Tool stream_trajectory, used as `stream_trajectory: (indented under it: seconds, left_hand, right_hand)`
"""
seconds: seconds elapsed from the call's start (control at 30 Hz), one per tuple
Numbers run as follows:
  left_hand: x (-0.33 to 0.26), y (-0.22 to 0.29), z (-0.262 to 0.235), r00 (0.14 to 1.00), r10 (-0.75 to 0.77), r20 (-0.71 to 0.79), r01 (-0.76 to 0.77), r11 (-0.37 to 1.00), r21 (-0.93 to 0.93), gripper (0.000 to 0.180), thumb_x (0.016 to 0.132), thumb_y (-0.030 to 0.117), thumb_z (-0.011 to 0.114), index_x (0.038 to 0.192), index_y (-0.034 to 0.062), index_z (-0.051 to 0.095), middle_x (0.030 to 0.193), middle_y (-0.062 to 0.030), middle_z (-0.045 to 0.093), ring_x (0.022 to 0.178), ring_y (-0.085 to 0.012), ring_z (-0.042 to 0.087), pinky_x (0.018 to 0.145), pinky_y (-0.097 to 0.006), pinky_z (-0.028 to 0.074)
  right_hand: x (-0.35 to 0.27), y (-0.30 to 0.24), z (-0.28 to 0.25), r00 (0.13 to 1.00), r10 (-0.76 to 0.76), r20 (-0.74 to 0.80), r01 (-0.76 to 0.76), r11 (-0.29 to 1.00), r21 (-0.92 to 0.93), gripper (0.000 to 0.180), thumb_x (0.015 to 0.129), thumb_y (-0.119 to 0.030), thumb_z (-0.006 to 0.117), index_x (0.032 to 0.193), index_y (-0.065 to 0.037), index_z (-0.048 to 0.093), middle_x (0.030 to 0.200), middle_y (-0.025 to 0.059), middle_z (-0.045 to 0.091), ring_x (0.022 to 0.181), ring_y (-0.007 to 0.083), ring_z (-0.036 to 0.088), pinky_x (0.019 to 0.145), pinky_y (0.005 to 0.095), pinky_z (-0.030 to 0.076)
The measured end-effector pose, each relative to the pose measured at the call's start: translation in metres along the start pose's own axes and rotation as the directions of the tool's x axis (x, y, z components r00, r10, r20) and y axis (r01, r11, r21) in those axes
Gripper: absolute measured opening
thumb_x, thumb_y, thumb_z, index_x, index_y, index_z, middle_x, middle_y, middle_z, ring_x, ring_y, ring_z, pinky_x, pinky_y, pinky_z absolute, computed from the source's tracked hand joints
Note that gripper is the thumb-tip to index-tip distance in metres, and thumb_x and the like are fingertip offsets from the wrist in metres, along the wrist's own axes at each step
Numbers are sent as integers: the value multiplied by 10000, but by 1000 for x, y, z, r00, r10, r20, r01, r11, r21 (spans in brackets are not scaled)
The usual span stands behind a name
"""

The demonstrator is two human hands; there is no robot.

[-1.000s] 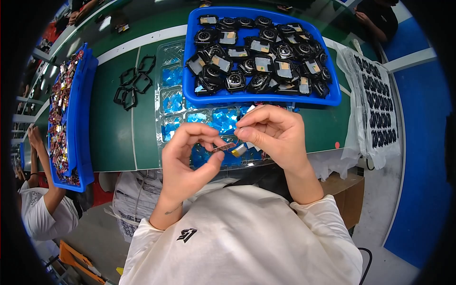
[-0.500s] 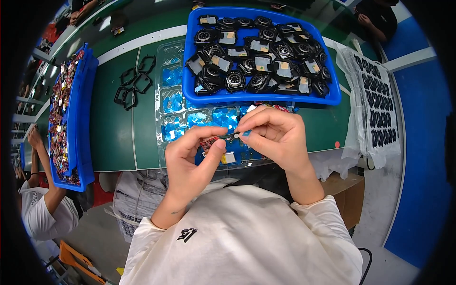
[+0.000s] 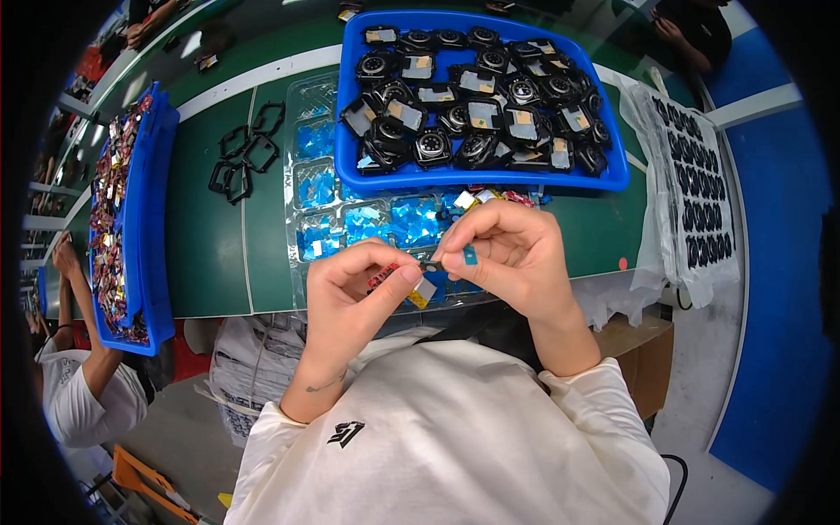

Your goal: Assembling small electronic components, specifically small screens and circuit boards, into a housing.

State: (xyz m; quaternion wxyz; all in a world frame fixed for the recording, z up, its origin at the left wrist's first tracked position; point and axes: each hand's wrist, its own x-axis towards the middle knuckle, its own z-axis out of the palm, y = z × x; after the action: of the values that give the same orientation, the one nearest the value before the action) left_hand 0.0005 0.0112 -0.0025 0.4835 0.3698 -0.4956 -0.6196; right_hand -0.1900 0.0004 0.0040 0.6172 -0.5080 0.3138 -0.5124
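My left hand [image 3: 354, 284] is closed round a small red circuit board [image 3: 382, 276] with a silver-and-yellow battery [image 3: 423, 292] hanging below its thumb. Between the two hands a small dark part [image 3: 430, 266] with a pale round spot shows at the left thumb and fingertip. My right hand [image 3: 516, 258] is pinched, its fingertips against that part's right end. From the right fingers a small piece of blue film [image 3: 470, 255] sticks out. Both hands hover over a clear compartment tray [image 3: 294, 210] holding blue film pieces [image 3: 416, 219].
Behind the hands, a blue bin [image 3: 350, 166] holds many black watch cases [image 3: 433, 147]. Black frames [image 3: 261, 153] lie on the green table [image 3: 206, 254]. At left stands a blue bin of red boards [image 3: 157, 289]; at right, black parts on white sheeting [image 3: 691, 188]. Co-workers sit nearby.
The hands have come slightly lower with the dark part between them. The battery has tilted, and the blue film now stands out more to the right of my right fingertips.
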Motion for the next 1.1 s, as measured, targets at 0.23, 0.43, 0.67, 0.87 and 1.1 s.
stream_trajectory:
  seconds: [0.23,0.43,0.67,0.87,1.1]
  left_hand:
    - [2,-1,-2,995,-94,34,97,993,-74,48,830,-29,628,876,-36,642,810,-45,620,734,-70,571,644,-187,441]
    - [2,-2,-7,993,-38,111,46,996,-72,31,835,-19,623,862,-27,636,827,-38,620,728,-56,539,637,-177,416]
    - [-1,2,-13,1000,8,-12,-10,986,-168,10,835,-12,616,843,-16,621,810,-42,613,720,-57,526,635,-186,401]
    - [-2,2,-15,999,45,-20,-47,988,-145,10,831,-12,616,840,-16,621,810,-43,614,717,-58,526,637,-188,402]
    - [-5,0,-17,999,-4,-43,-2,990,-144,18,827,-4,634,843,-9,628,814,-31,614,726,-57,535,642,-186,405]
  right_hand:
    - [3,2,5,998,41,50,-47,992,116,93,793,79,628,872,49,589,886,76,599,806,99,594,710,219,521]
    - [4,2,5,981,-175,-87,129,914,-385,122,762,82,635,872,41,603,924,112,624,785,127,614,701,236,520]
    - [13,-3,16,952,-266,147,265,486,-833,215,724,52,636,929,-3,664,967,116,639,756,216,641,640,274,515]
    - [25,-2,-3,872,-322,368,433,159,-887,182,720,-167,716,841,-38,677,1074,99,596,889,240,587,668,326,450]
    - [18,-25,-20,866,-500,-15,47,112,-993,321,708,-197,743,983,-53,665,933,87,583,830,248,546,716,357,443]
